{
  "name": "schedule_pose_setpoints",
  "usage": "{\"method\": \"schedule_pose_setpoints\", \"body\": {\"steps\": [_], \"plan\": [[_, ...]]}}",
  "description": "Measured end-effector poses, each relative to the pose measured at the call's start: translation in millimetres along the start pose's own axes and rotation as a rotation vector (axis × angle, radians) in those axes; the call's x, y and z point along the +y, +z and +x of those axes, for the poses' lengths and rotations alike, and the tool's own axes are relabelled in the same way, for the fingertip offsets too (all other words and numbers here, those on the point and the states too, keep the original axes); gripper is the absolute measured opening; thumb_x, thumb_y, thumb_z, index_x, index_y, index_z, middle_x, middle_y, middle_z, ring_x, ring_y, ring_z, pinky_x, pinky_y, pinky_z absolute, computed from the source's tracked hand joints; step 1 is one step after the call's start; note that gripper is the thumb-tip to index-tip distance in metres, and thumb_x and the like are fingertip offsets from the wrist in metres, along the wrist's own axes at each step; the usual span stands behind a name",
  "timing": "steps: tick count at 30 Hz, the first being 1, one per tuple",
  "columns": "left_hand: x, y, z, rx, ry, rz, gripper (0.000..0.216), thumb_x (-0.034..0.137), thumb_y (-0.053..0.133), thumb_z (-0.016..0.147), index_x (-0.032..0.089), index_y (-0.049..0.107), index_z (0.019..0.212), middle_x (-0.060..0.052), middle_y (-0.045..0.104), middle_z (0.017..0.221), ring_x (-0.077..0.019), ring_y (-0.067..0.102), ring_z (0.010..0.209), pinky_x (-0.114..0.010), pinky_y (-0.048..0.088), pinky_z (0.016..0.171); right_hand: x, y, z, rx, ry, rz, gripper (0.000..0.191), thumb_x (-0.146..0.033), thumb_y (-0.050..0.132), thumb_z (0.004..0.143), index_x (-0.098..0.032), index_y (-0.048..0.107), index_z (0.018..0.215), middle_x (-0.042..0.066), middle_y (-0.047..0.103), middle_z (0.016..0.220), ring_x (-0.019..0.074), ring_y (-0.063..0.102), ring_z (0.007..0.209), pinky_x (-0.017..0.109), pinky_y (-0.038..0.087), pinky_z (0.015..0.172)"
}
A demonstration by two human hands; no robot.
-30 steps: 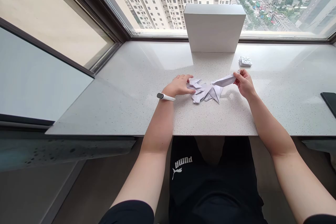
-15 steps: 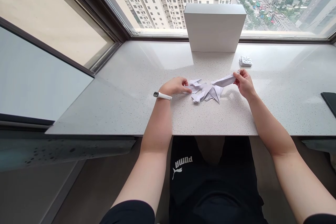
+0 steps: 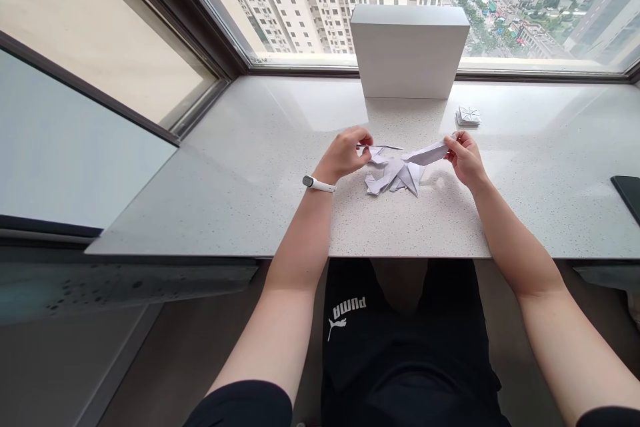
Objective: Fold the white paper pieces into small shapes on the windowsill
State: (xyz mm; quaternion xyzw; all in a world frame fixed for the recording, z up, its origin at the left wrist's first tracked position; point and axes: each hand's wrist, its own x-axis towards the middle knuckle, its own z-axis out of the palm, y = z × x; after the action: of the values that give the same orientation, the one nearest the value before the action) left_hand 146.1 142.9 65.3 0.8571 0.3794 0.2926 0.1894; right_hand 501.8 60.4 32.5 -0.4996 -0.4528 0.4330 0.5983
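A loose heap of folded white paper pieces [image 3: 395, 177] lies on the speckled white counter [image 3: 250, 167] in front of me. My left hand [image 3: 345, 152], with a white band on the wrist, pinches a thin folded paper piece [image 3: 384, 147] lifted a little above the heap. My right hand [image 3: 465, 157] grips one end of a long folded paper strip [image 3: 427, 153], held just over the right side of the heap.
A white box [image 3: 409, 50] stands at the back against the window. A small folded paper shape [image 3: 469, 116] lies to the right of the box. A dark flat object [image 3: 629, 193] sits at the counter's right edge. The counter's front edge runs just above my lap.
My left hand has gone from lying on the heap's left side to a raised pinch with one paper piece. My right hand and its strip have stayed put.
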Motion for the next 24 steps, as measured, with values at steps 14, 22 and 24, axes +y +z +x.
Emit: {"method": "schedule_pose_setpoints", "body": {"steps": [14,22,24], "plan": [[18,55,2,0.012,-0.175,-0.598,0.044,0.043,0.08,0.114,0.02,0.081,0.151,-0.017,0.09,0.135,-0.0264,0.088,0.109,-0.044,0.077,0.099,-7,12,-8,-0.081,-0.087,0.012,0.083,-0.093,0.107,0.07,-0.033,0.056,0.096,-0.003,0.067,0.089,0.0179,0.063,0.075,0.035,0.058,0.066],[17,53,2,-0.105,-0.184,-0.72,0.039,0.027,0.072,0.112,0.021,0.084,0.149,-0.016,0.088,0.148,-0.0273,0.089,0.123,-0.052,0.075,0.117,-6,13,-8,-0.055,-0.103,-0.037,0.081,-0.093,0.108,0.068,-0.033,0.063,0.096,-0.001,0.067,0.09,0.0206,0.069,0.083,0.038,0.063,0.073],[17,53,2,-0.125,-0.158,-0.72,0.041,0.026,0.077,0.108,0.021,0.085,0.148,-0.017,0.087,0.152,-0.0287,0.088,0.127,-0.053,0.073,0.121,-5,13,-8,-0.043,-0.129,-0.061,0.076,-0.089,0.108,0.072,-0.032,0.065,0.097,-0.001,0.067,0.092,0.0195,0.067,0.083,0.036,0.061,0.071]]}}
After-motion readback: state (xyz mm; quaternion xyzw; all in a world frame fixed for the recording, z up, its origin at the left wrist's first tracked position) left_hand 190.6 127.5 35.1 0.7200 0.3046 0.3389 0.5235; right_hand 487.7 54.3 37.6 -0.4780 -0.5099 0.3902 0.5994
